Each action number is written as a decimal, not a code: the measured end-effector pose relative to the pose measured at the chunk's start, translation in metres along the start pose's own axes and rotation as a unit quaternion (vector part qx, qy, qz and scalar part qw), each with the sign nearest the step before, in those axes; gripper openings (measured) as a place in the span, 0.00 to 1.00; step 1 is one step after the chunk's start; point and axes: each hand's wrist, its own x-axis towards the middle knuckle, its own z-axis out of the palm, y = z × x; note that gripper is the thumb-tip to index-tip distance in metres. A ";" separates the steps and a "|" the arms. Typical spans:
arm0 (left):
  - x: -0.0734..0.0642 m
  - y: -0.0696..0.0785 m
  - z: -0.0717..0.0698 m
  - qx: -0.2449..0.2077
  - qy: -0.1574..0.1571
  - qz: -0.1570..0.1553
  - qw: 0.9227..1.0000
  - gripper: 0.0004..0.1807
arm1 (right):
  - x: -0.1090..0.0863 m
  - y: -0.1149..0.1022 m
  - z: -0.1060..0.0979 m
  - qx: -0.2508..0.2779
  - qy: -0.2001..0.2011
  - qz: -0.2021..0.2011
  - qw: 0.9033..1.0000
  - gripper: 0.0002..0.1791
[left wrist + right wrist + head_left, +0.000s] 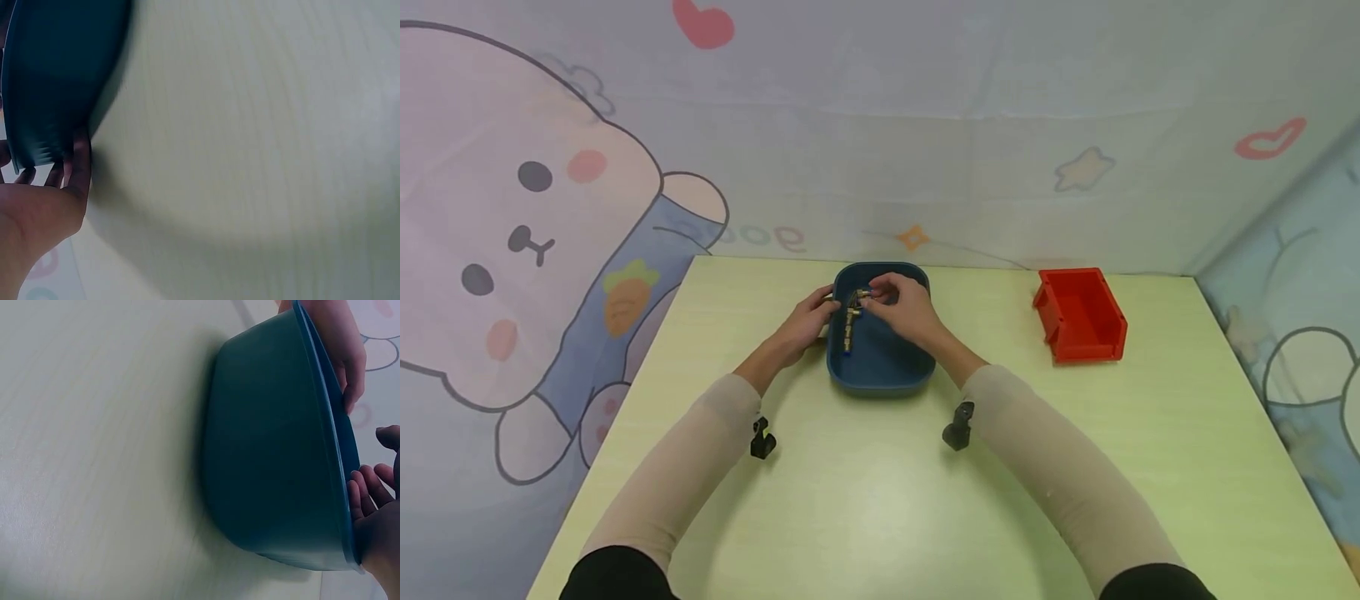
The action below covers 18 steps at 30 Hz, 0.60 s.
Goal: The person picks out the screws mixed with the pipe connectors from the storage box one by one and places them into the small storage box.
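A dark blue plastic basin [887, 367] stands near the table's far edge, with several brass fittings [848, 329] with blue ends along its left side. My left hand [805, 323] holds the basin's left wall, thumb at the rim; in the left wrist view its fingers [78, 162] lie against the outer wall. Over the basin, my right hand [910, 310] pinches a small brass fitting [863, 293] between thumb and fingertips. From the right wrist view, the right hand [381, 519] reaches over the near rim, its fingers curled, and the piece is hidden there.
A red open-front bin [1084, 321] sits to the right on the pale wooden table [850, 492]. Behind the table hangs a printed cloth [970, 150] with cartoon figures, meeting the far edge.
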 end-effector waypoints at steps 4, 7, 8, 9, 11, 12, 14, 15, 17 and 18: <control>0.000 -0.002 0.001 -0.004 0.005 0.007 1.000 0.33 | 0.001 0.002 0.003 0.000 0.005 -0.002 1.000 0.22; -0.001 -0.002 0.003 -0.001 0.007 0.011 1.000 0.32 | 0.001 0.004 0.004 -0.005 0.005 0.005 1.000 0.23; -0.001 -0.002 0.004 0.002 0.007 0.012 1.000 0.32 | 0.001 0.005 0.005 -0.008 0.004 0.007 1.000 0.23; -0.002 -0.002 0.004 0.003 0.008 0.013 1.000 0.32 | 0.001 0.005 0.005 -0.008 0.003 0.009 1.000 0.24; -0.003 -0.002 0.005 0.003 0.009 0.015 1.000 0.32 | 0.001 0.006 0.006 -0.010 0.003 0.010 1.000 0.24; -0.003 -0.002 0.005 0.002 0.010 0.017 1.000 0.32 | 0.001 0.006 0.006 -0.009 0.003 0.008 1.000 0.24; -0.003 -0.001 0.004 -0.001 0.011 0.022 1.000 0.32 | 0.001 0.006 0.007 -0.009 0.004 0.006 1.000 0.24; -0.003 -0.001 0.004 -0.002 0.012 0.024 1.000 0.32 | 0.001 0.006 0.007 -0.008 0.004 0.005 1.000 0.24; -0.003 -0.002 0.003 -0.004 0.013 0.024 1.000 0.31 | 0.002 0.006 0.008 -0.011 0.003 0.004 1.000 0.24; -0.003 -0.002 0.003 -0.004 0.015 0.024 1.000 0.31 | 0.002 0.006 0.008 -0.013 0.001 0.005 1.000 0.23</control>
